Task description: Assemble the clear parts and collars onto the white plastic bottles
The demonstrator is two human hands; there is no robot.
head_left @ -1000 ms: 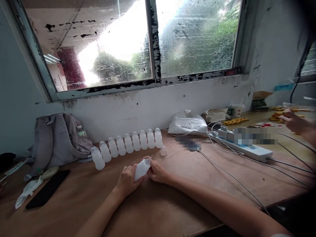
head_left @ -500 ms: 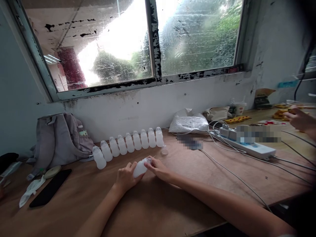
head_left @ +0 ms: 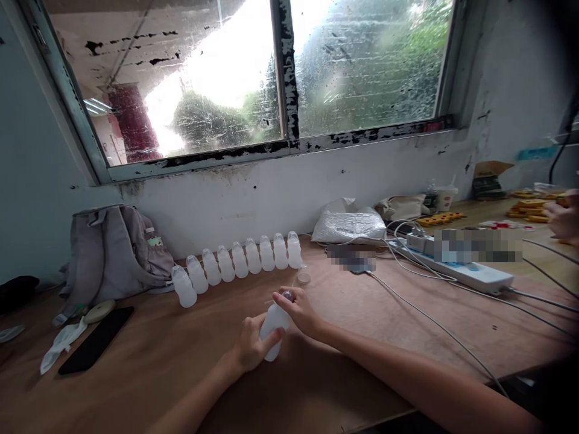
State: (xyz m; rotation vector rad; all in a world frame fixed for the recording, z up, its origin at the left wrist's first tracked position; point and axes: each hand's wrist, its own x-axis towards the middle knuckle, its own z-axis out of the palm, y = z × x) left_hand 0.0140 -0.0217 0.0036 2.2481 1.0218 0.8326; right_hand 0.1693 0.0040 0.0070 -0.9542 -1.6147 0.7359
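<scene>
A frosted white baby bottle (head_left: 274, 319) stands tilted between my two hands above the table. My left hand (head_left: 250, 343) is closed round its body, thumb across the front. At the top, my right hand (head_left: 302, 311) has its fingers closed on the clear cap (head_left: 288, 295). Beyond them, several similar bottles (head_left: 239, 260) with clear domed caps are lined up along the wall. A small clear round piece (head_left: 304, 278) lies at the right end of that row.
A grey backpack (head_left: 118, 253) leans on the wall at left, near a black phone-like slab (head_left: 97, 340) and a crumpled white item (head_left: 62, 346). To the right are a silver packet (head_left: 349, 225), cables and a power strip (head_left: 484, 277). Another person's hand (head_left: 563, 218) shows at far right.
The bottle in my hands has moved a little right and nearer, and is tipped more upright. The other person's hand has shifted toward the right edge; the view has turned slightly.
</scene>
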